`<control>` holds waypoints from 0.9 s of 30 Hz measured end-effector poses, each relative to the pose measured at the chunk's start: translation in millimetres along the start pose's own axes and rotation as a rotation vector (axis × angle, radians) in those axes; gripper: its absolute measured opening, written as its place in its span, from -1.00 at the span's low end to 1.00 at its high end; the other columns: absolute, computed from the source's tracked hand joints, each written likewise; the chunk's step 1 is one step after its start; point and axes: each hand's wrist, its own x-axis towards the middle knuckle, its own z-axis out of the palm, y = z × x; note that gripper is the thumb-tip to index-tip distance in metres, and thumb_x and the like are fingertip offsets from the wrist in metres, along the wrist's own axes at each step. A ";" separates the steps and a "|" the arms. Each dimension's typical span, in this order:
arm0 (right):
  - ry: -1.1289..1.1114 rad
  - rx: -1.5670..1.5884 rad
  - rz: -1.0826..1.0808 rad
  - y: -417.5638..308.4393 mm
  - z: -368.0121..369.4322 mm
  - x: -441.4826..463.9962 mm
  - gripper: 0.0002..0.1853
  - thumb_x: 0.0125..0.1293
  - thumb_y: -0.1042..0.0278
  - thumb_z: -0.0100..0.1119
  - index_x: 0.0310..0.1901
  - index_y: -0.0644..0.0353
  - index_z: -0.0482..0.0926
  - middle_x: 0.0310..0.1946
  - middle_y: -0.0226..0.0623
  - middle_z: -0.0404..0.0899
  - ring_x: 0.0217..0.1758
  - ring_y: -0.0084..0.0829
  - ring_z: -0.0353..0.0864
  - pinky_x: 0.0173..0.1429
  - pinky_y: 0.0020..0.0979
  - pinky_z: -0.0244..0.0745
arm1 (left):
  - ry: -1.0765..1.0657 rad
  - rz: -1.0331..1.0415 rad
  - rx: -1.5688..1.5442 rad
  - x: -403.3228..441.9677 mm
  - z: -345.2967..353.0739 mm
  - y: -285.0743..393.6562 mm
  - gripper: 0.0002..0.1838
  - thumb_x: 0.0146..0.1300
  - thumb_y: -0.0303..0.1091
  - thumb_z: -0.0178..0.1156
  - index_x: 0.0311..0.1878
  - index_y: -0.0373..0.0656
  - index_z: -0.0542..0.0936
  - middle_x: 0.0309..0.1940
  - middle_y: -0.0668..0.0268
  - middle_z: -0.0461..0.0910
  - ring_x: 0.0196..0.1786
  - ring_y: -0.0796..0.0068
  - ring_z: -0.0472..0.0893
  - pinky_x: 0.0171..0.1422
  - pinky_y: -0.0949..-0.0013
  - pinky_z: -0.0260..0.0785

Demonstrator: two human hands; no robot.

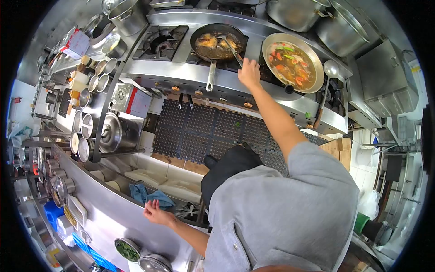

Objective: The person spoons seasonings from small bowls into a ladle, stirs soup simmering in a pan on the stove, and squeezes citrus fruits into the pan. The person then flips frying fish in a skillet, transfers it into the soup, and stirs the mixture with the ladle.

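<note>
My right hand is closed around the handle of a metal cooking spoon. The spoon's head dips into a dark frying pan on the stove, where browned pieces of food lie in brown sauce. The pan's long handle points toward me. To the right of my right hand is a wide pan of broth with orange and green vegetables. My left hand hovers by the steel counter edge, fingers loosely bent and apart, nothing visible in them. Blue cloths lie just beyond it.
A ladle rests across the stove's right side. An unused-looking burner is left of the frying pan. Large pots stand behind. On the steel counter are a bowl of greens and lids. A black mat covers the floor.
</note>
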 end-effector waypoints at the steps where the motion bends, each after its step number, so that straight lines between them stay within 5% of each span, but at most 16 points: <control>1: 0.000 -0.002 0.007 -2.7 8.8 18.0 -0.62 0.11 0.40 0.16 -0.03 0.18 0.33 -0.12 0.02 0.39 -0.10 0.02 0.49 -0.07 -0.07 0.48 | -0.092 -0.023 0.054 10.8 10.8 2.1 -0.79 0.34 -0.31 0.06 -0.19 -0.29 0.36 -0.23 0.13 0.48 -0.27 0.38 0.54 -0.19 0.42 0.47; 3: -0.297 0.028 0.108 -9.0 24.4 41.2 -0.62 0.17 0.43 0.08 0.03 0.19 0.30 -0.06 0.10 0.37 -0.02 0.05 0.50 -0.05 -0.08 0.50 | -0.223 -0.006 0.111 28.2 39.1 4.7 -0.79 0.34 -0.30 0.06 -0.20 -0.28 0.37 -0.24 0.15 0.48 -0.28 0.41 0.54 -0.21 0.44 0.46; 8: -0.304 -0.068 0.102 -1.2 39.1 66.2 -0.67 0.25 0.39 -0.02 0.05 0.21 0.28 -0.10 0.12 0.45 -0.08 0.09 0.55 -0.07 -0.07 0.52 | -0.507 -0.021 0.169 45.5 125.2 -4.9 -0.79 0.33 -0.30 0.07 -0.25 -0.27 0.38 -0.28 0.21 0.49 -0.31 0.48 0.53 -0.24 0.47 0.46; 14: -0.248 0.151 0.151 2.3 -48.2 72.8 -0.66 0.28 0.24 -0.06 0.00 0.28 0.32 -0.22 0.17 0.55 -0.08 0.16 0.52 -0.04 0.04 0.42 | -0.702 -0.240 0.103 25.7 214.5 -68.0 -0.83 0.30 -0.30 0.11 -0.25 -0.21 0.43 -0.37 0.23 0.53 -0.43 0.48 0.55 -0.34 0.45 0.48; 16: -0.217 0.193 0.001 29.0 -49.3 80.4 -0.70 0.28 0.24 -0.05 -0.04 0.24 0.39 -0.37 0.02 0.59 -0.31 -0.01 0.61 -0.27 -0.08 0.47 | -0.827 -0.310 0.137 15.8 242.2 -88.8 -0.83 0.28 -0.28 0.13 -0.24 -0.17 0.45 -0.39 0.27 0.52 -0.44 0.50 0.54 -0.34 0.43 0.48; 18: -0.525 0.648 0.411 36.2 -74.8 86.8 -0.76 0.29 0.21 -0.04 -0.15 0.17 0.45 -0.54 -0.26 0.52 -0.57 -0.41 0.49 -0.54 -0.32 0.37 | -0.928 -0.373 0.194 12.3 273.3 -117.2 -0.82 0.30 -0.29 0.11 -0.25 -0.23 0.44 -0.43 0.28 0.51 -0.47 0.55 0.52 -0.43 0.51 0.43; 19: -0.619 0.823 0.528 36.4 -89.7 87.8 -0.86 0.26 0.29 0.02 -0.21 0.13 0.44 -0.62 -0.45 0.40 -0.71 -0.72 0.20 -0.72 -0.56 0.08 | -0.937 -0.451 0.205 11.4 290.1 -130.4 -0.82 0.29 -0.30 0.11 -0.27 -0.23 0.44 -0.45 0.29 0.50 -0.49 0.56 0.52 -0.46 0.51 0.42; 22: -0.898 0.916 0.666 30.3 -126.0 96.7 -0.89 0.21 0.44 0.06 -0.23 0.14 0.40 -0.62 -0.42 0.41 -0.79 -0.75 0.12 -0.79 -0.63 -0.04 | -0.994 -0.526 0.262 13.8 348.8 -177.2 -0.81 0.28 -0.29 0.11 -0.33 -0.22 0.44 -0.52 0.32 0.48 -0.57 0.55 0.50 -0.53 0.49 0.40; 27: -0.830 0.874 0.706 -10.6 -138.4 87.7 -0.82 0.14 0.55 0.09 -0.23 0.14 0.36 -0.62 -0.41 0.40 -0.83 -0.76 0.07 -0.82 -0.68 -0.14 | -0.803 -1.018 -0.003 8.0 455.2 -269.9 -0.59 0.31 -0.07 0.07 -0.07 -0.30 0.40 -0.40 0.15 0.47 -0.45 0.29 0.56 -0.40 0.34 0.52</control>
